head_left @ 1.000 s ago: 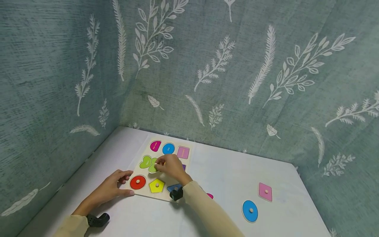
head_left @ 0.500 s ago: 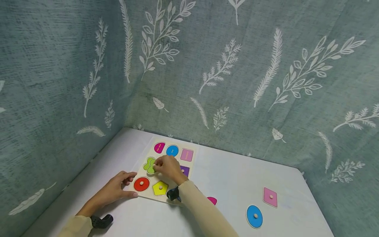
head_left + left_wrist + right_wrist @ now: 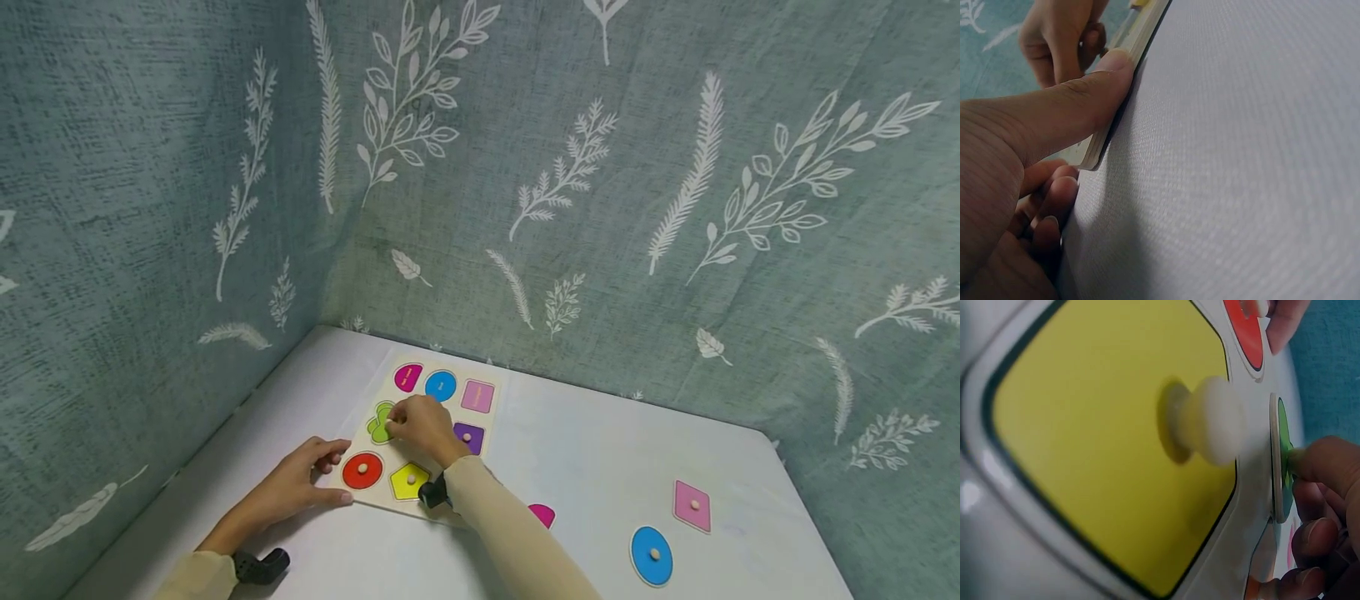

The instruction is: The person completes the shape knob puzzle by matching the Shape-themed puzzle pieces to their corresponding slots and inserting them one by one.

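**Right hand pinches the green piece above the board**

Nearest on the white table [image 3: 570, 450], at right, lies a blue oval piece [image 3: 651, 556]. Somewhat farther are a magenta piece [image 3: 542, 515], partly hidden by the right sleeve [image 3: 517, 533], and a pink piece [image 3: 692, 506] at far right of the three.

At left, the left hand [image 3: 300, 482] grips the near left corner of the puzzle board [image 3: 393, 453], thumb against the near edge, fingers bent along the left side. In the board's near row sit a red piece [image 3: 362, 471] and, right of it, a yellow pentagon [image 3: 403, 485], both knobbed.

Beyond them, the right hand [image 3: 422, 425] pinches the green piece [image 3: 1284, 431] over the green spot on the left; whether it touches the board I cannot tell. To its right sits a purple square [image 3: 468, 438]. The far row shows magenta, blue and pink shapes, left to right, before a leaf-patterned curtain [image 3: 450, 292].
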Demonstrator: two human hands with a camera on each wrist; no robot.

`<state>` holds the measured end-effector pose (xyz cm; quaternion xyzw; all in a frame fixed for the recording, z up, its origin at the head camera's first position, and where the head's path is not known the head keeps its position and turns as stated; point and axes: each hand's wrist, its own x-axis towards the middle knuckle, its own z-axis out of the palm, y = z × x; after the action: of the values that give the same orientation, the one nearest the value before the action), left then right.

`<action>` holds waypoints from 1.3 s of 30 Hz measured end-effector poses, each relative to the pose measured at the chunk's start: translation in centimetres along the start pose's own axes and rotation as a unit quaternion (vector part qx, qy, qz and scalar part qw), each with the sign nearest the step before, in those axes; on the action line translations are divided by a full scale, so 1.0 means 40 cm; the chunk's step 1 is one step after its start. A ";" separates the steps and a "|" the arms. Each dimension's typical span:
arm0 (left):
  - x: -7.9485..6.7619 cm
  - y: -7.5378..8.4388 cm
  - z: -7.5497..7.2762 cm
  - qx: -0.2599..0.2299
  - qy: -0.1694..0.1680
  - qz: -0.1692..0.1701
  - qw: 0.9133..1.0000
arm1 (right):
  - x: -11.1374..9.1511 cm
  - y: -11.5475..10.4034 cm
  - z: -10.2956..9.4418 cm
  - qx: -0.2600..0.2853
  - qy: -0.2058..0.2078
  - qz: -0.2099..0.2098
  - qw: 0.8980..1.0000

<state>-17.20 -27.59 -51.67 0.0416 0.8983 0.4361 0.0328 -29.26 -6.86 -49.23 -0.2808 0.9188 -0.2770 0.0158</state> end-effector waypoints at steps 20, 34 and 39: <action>0.001 -0.008 0.003 0.008 0.006 -0.001 1.000 | 0.038 -0.025 0.015 -0.016 0.001 0.019 1.000; -0.004 0.000 0.002 0.016 0.014 -0.006 1.000 | 0.040 -0.028 0.009 -0.021 -0.004 0.035 0.999; -0.008 0.006 0.000 0.014 0.014 -0.002 1.000 | 0.036 -0.027 0.003 -0.017 -0.011 0.034 0.999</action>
<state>-16.87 -27.46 -51.47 0.0345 0.9047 0.4241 0.0209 -29.89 -8.43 -48.58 -0.2524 0.9321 -0.2578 0.0302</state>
